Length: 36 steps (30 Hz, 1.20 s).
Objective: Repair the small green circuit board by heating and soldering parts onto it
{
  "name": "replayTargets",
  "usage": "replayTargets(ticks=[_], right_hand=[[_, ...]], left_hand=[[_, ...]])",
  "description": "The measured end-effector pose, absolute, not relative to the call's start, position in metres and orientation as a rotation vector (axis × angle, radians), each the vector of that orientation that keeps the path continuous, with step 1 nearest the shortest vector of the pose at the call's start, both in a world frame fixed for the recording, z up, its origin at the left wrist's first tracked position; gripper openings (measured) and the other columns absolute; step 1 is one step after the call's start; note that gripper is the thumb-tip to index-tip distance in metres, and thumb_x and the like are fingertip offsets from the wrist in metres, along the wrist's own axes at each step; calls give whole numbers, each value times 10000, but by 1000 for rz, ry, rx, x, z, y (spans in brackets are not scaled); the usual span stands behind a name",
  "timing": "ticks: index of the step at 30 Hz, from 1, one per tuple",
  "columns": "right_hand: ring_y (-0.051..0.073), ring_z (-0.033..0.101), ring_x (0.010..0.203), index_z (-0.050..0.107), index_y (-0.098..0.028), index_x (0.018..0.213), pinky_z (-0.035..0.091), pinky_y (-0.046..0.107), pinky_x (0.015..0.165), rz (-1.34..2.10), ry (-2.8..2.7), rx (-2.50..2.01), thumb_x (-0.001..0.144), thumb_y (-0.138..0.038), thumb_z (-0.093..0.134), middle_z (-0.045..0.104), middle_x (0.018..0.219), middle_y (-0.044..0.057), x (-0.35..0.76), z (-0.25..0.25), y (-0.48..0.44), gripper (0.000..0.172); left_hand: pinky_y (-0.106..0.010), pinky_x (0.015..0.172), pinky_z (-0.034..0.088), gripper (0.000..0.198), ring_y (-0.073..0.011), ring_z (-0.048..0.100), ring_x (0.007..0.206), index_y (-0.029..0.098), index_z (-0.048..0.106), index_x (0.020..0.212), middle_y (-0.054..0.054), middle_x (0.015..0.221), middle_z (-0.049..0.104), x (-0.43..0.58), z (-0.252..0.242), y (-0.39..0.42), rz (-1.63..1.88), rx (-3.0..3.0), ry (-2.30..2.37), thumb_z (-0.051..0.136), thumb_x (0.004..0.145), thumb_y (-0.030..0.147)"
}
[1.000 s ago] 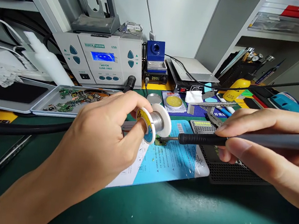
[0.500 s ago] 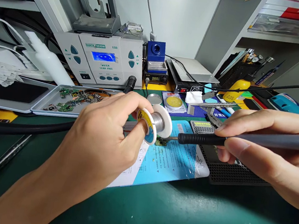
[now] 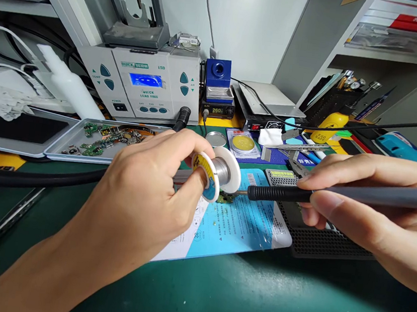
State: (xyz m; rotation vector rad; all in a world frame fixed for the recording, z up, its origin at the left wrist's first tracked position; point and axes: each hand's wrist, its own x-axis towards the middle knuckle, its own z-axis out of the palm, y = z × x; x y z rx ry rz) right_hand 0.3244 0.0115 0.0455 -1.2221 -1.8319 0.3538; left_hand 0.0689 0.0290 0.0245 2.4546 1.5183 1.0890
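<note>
My left hand [image 3: 152, 179] is closed on a spool of solder wire [image 3: 222, 172], its thumb and fingers pinching the flange with the yellow and blue label. Between thumb and fingertips, my right hand [image 3: 369, 206] grips a soldering iron [image 3: 280, 193] by its black sleeve, with the metal end pointing left. That end reaches a small green circuit board [image 3: 225, 198], partly hidden behind the spool; whether the tip touches it I cannot tell. Under the board lies a blue and white printed card [image 3: 241, 231].
Behind stand a hot air station [image 3: 141, 87] and a blue iron stand [image 3: 217, 78]. A tray [image 3: 57, 150] of circuit boards lies left. An open flux tin [image 3: 243, 143] and tweezers [image 3: 289, 146] are beyond the card. A black hose [image 3: 31, 178] crosses at left; a cable [image 3: 387, 126] crosses at right.
Almost nothing differs. The view has shifted very slightly, and both hands keep their hold on the spool and the iron in nearly the same place.
</note>
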Motion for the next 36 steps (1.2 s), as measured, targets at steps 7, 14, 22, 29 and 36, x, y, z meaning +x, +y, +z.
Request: replayTargets(ticks=[7, 14, 22, 29, 36], right_hand=[[125, 581, 392, 752, -346, 676, 439, 220, 358, 349, -1839, -1198, 761, -170, 685, 713, 534, -60, 324, 46, 10, 207], [120, 612, 434, 787, -370, 778, 493, 227, 407, 385, -1846, -1171, 761, -176, 742, 756, 614, -68, 327, 42, 12, 199], [186, 700, 642, 795, -394, 827, 563, 296, 520, 317, -1922, -1111, 796, -163, 760, 778, 782, -35, 336, 41, 7, 236], [182, 726, 618, 763, -360, 798, 572, 310, 548, 252, -2025, -1075, 783, -162, 722, 792, 735, -38, 330, 49, 8, 203], [154, 725, 606, 759, -354, 763, 565, 276, 550, 240, -2030, -1070, 770, -147, 702, 789, 718, -53, 328, 50, 10, 215]], left_hand=[[-263, 699, 533, 173, -139, 691, 726, 297, 648, 958, 82, 919, 757, 70, 22, 29, 1094, 2449, 1529, 574, 907, 149], [-256, 730, 527, 174, -128, 689, 747, 288, 648, 957, 86, 900, 743, 69, 24, 28, 1092, 2473, 1520, 590, 907, 132], [-294, 729, 538, 136, -158, 687, 723, 286, 643, 942, 57, 833, 726, 70, 24, 29, 1088, 2470, 1539, 560, 914, 182], [-284, 711, 530, 124, -149, 683, 716, 277, 642, 937, 57, 842, 732, 70, 25, 30, 1086, 2468, 1534, 568, 915, 180], [-280, 699, 521, 153, -134, 660, 697, 274, 642, 951, 61, 829, 718, 70, 24, 29, 1088, 2494, 1525, 568, 914, 145]])
